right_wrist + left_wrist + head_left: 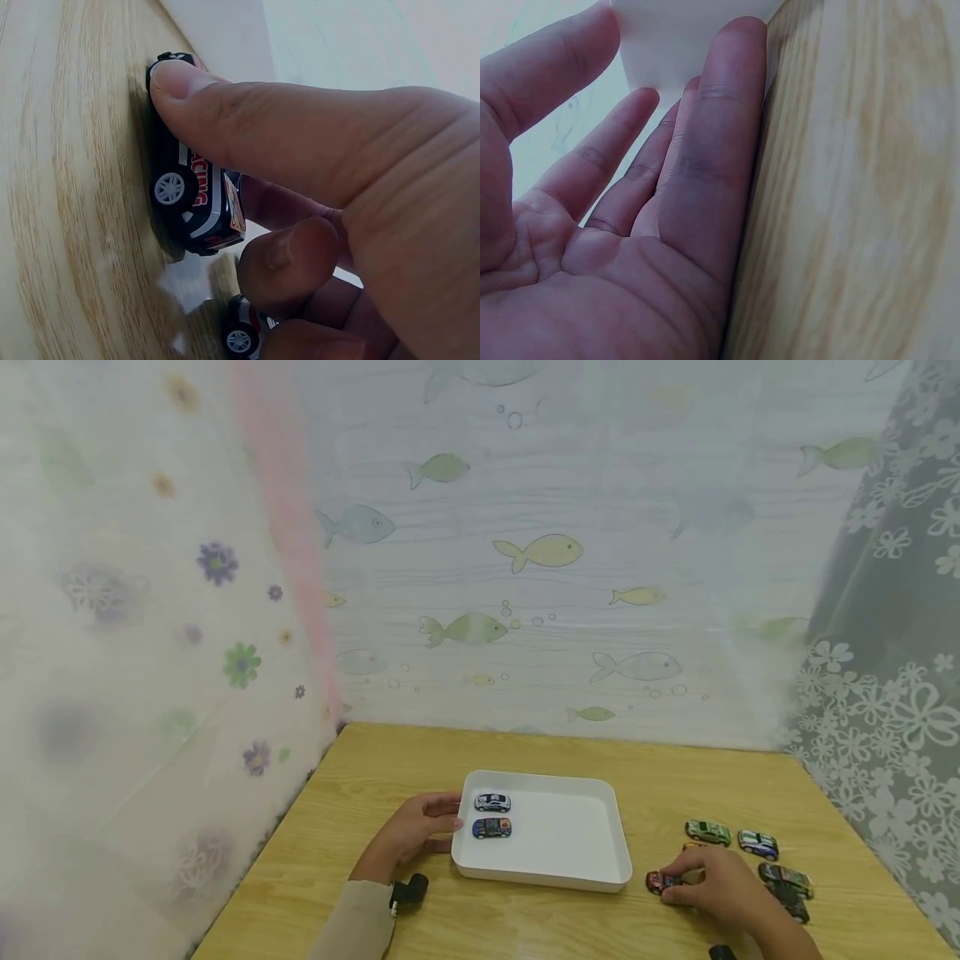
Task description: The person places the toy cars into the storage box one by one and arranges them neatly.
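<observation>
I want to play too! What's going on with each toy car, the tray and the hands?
White tray: on the table, two cars inside.
White car: in tray, upright.
Blue car: in tray, upright.
Red car: on table, gripped by right hand.
Left hand: fingers straight, at tray's edge.
Other cars: on table, untouched.

Head view high; wrist views close-up.

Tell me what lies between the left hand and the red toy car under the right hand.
In the head view, the white tray lies between the left hand and the red toy car gripped by the right hand; two toy cars sit in it.
</observation>
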Demonstrator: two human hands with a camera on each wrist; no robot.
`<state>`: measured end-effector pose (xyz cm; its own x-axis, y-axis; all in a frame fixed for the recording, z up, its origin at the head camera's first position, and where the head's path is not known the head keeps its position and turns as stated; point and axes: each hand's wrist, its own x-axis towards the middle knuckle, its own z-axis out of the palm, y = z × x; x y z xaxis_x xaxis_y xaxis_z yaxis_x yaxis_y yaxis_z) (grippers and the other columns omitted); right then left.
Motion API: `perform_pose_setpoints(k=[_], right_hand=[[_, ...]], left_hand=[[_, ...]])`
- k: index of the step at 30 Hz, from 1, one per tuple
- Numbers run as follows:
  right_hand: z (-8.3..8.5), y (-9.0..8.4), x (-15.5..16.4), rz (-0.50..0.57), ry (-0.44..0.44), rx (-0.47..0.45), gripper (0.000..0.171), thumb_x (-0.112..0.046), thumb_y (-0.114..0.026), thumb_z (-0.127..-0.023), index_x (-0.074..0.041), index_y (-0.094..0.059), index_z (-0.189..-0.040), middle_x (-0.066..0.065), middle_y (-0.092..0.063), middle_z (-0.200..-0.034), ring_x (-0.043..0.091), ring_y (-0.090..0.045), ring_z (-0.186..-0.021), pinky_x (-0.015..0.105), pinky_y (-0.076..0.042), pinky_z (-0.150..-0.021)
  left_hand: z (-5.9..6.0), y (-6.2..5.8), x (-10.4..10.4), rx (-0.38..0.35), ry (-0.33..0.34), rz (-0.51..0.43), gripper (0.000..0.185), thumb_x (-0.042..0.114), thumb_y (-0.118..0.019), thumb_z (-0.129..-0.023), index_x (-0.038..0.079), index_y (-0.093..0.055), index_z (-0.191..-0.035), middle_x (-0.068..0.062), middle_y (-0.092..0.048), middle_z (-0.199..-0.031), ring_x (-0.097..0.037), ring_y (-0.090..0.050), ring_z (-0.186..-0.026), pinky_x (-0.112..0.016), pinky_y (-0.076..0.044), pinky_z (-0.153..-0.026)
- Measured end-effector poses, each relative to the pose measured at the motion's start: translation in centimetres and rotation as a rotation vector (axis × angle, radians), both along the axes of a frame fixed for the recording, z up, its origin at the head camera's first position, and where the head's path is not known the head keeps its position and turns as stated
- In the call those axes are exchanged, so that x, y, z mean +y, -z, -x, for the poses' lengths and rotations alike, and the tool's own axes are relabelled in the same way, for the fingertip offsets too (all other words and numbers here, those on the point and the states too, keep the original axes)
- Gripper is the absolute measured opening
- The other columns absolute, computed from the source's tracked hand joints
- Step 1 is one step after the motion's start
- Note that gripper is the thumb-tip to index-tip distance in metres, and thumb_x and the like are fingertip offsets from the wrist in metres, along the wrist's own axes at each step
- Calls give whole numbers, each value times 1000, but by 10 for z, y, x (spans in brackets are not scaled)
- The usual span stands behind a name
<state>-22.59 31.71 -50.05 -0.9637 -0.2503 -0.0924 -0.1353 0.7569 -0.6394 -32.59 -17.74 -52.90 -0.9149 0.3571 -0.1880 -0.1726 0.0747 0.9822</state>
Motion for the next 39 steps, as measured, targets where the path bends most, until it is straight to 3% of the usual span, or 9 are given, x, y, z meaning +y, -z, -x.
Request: perform_pose_setpoints(k=[4,11,24,39], right_hand=[[-1,-1,-2,0,6,1,31,-44,-89,-78,-25,-82,-101,-1,-74,-108,21,-68,-99,27,-57,-73],[-1,-3,-4,-5,17,2,30,-43,-89,-78,-25,-82,-101,-1,-74,-106,23,-67,-100,28,-57,-73],[-2,1,-4,-33,-9,37,29,-46,-87,-80,-28,-81,-101,-8,-73,-101,3,-65,-87,25,-55,-70],[0,-14,-11,-12,-55,112,29,-43,-87,-81,-25,-81,-103,-7,-73,-98,3,-50,-66,25,-45,-55]], left_hand=[[0,-1,0,4,3,-1,61,14,-76,-95,5,-51,-151,-19,-57,-147,-26,-67,-118,-46,-63,-89],[0,-1,0,6,4,4,61,13,-76,-96,5,-51,-151,-20,-56,-148,-26,-67,-119,-46,-63,-89],[-1,1,1,4,-1,17,62,15,-76,-95,5,-51,-151,-19,-56,-149,-26,-67,-120,-46,-63,-89],[0,1,0,5,-2,-13,62,12,-75,-96,2,-49,-151,-22,-54,-150,-27,-66,-121,-46,-63,-91]])
